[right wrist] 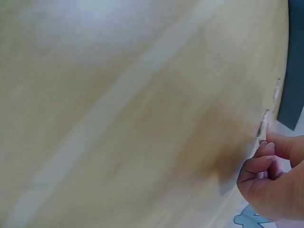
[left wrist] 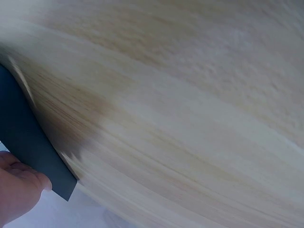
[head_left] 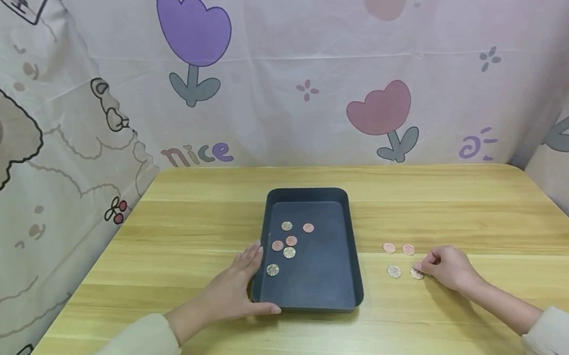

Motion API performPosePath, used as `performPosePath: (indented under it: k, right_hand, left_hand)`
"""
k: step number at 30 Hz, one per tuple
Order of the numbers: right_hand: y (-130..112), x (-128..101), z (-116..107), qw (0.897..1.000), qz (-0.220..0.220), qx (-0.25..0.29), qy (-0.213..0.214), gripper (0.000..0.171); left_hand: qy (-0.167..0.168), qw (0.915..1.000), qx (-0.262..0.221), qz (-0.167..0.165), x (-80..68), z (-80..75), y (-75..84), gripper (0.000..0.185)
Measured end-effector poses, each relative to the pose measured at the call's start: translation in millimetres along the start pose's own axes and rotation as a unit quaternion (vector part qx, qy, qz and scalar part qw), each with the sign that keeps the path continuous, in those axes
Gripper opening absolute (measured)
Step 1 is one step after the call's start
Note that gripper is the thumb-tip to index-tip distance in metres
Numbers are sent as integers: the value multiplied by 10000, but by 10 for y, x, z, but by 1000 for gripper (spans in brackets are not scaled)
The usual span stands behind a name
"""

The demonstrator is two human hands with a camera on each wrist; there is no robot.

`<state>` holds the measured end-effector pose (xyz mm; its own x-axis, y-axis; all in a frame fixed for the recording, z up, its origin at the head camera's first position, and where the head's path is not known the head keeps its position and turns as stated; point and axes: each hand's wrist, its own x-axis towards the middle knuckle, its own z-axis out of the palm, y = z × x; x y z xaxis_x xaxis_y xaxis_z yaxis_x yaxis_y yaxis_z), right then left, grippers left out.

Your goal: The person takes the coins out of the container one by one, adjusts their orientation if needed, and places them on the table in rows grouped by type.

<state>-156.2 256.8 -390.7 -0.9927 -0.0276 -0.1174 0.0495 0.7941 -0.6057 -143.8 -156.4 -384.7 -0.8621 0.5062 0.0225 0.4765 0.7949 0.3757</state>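
Coins (head_left: 289,252) — six inside a dark tray (head_left: 352,240), four on the wooden table (head_left: 189,225) to its right. Left hand (head_left: 237,290), fingers spread straight, rests against the tray's side — seemingly steadying it; right hand (head_left: 450,268) pinches one loose coin (head_left: 416,273) between thumb and fingertip.

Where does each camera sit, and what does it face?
Head: on the head, facing forward-down at tray and coins; left hand, right hand, sleeves show.
Left wrist: on that wrist, facing tabletop and tray; left hand partly shows.
Right wrist: on that wrist, facing tabletop and coins; right hand partly shows.
Shared: head and right wrist both show right hand and coins.
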Motion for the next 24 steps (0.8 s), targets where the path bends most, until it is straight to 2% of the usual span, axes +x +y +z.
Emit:
performPosePath:
  k: [6, 11, 19, 24]
  right_hand:
    - [-170, 41, -48, 9970, -588, 175, 467, 16]
    - [-416, 96, -25, 9877, -1200, 823, 578, 15]
    - [-820, 186, 160, 9694, -1543, 1908, 58, 16]
    - [-1032, 244, 310, 9601, -1668, 2230, -270, 20]
  left_hand:
    - [52, 10000, 67, 46, 7, -13, 8, 116]
    - [37, 10000, 52, 19, 6, -19, 2, 116]
    - [50, 10000, 60, 42, -1, -20, 3, 116]
    - [40, 10000, 35, 33, 0, -16, 7, 116]
